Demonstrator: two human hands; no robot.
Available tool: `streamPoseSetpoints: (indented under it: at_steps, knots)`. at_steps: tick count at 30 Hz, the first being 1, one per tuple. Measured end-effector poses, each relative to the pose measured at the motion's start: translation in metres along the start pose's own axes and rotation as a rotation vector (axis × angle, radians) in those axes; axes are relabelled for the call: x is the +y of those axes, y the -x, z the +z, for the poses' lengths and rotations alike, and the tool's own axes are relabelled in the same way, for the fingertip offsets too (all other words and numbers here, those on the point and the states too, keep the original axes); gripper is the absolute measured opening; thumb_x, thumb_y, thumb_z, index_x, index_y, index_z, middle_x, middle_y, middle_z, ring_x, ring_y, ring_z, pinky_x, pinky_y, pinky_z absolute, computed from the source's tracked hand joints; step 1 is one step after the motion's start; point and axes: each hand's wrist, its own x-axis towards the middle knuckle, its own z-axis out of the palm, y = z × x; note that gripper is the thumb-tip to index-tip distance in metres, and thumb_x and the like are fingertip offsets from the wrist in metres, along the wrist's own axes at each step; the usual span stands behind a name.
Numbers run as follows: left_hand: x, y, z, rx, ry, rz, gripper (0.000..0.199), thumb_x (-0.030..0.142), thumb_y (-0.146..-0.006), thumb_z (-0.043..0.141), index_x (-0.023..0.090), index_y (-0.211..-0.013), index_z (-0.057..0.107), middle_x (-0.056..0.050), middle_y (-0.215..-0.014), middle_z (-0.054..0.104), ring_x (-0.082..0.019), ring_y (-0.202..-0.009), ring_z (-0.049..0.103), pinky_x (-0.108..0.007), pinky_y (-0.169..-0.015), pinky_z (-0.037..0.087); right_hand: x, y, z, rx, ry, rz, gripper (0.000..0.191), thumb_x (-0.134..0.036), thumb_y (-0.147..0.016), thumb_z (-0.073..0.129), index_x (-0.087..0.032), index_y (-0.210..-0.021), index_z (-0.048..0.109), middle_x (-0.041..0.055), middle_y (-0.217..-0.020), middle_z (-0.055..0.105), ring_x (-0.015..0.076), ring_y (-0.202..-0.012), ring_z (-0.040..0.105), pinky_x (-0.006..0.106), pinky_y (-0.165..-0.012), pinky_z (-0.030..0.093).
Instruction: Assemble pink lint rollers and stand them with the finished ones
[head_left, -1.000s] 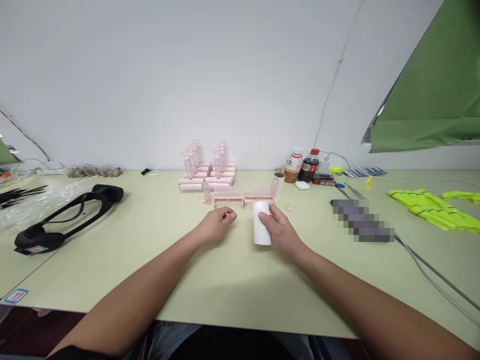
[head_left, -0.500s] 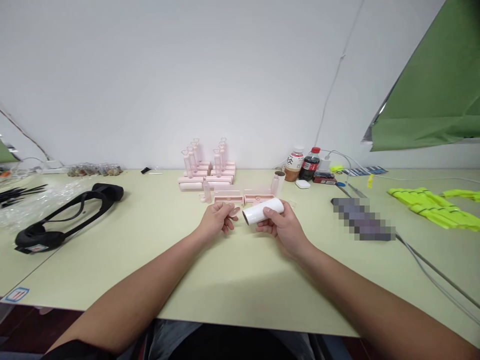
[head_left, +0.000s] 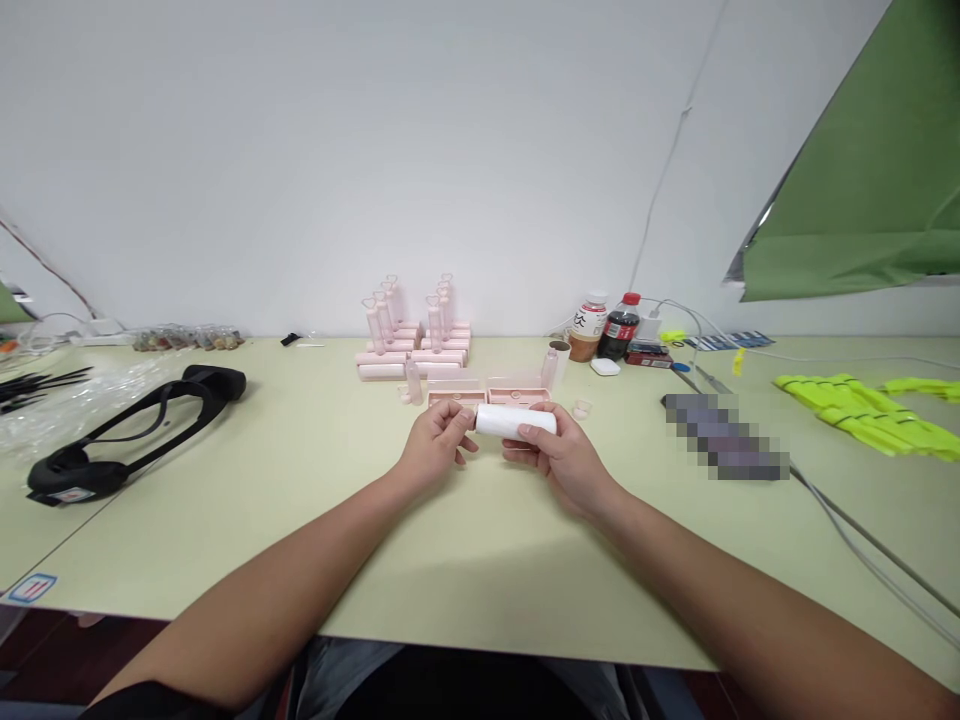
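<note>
My right hand (head_left: 559, 455) is wrapped round a white roll (head_left: 516, 421) with its thumb on top, holding it nearly level above the table. Between the thumb and fingers of my left hand (head_left: 437, 437) is a small pink round cap (head_left: 473, 418), pressed against the roll's left end and mostly hidden by the fingers. Just behind the hands lie two open pink cases (head_left: 517, 396). A pink handle piece (head_left: 413, 383) stands left of them, and a clear pink one (head_left: 551, 368) stands at their right, by another roll (head_left: 560, 350).
Several pink rollers with upright handles (head_left: 379, 328) stand in rows near the wall. Two drink bottles (head_left: 587, 327) and a white case (head_left: 605, 367) are at the back right. A black headset strap (head_left: 142, 430) lies left; a blurred dark device (head_left: 724, 437) and yellow-green straps (head_left: 862, 412) lie right.
The roll has turned from tilted to nearly level and moved left. The pink cap in my left hand has met the roll's left end, which was open and apart from it before.
</note>
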Motion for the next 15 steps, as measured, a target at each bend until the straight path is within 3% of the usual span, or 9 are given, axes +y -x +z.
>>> streamPoseSetpoints:
  at_steps: [9,15]
  knots:
    - [-0.0034,-0.0004,-0.0030,0.034,-0.082,0.106,0.035,0.052,-0.085,0.056,0.018,-0.090,0.056,0.000,-0.075,0.060,-0.016,-0.067,0.067,-0.020,-0.046,0.050,-0.0022,0.0016,0.0025,-0.048,0.070,0.099,0.032,-0.029,-0.074,0.071,-0.023,-0.098,0.050,0.0000,-0.089,0.060,0.0153,-0.070,0.064,0.031,-0.058,0.058]
    - [0.0004,0.0008,-0.0027,0.041,-0.070,0.116,0.039,0.056,-0.089,0.046,0.019,-0.099,0.056,-0.003,-0.090,0.062,-0.014,-0.067,0.066,-0.021,-0.046,0.050,-0.0016,0.0010,0.0032,-0.056,-0.008,0.109,0.026,-0.027,-0.078,0.068,-0.021,-0.098,0.052,0.0006,-0.089,0.060,0.0125,-0.064,0.061,0.028,-0.052,0.056]
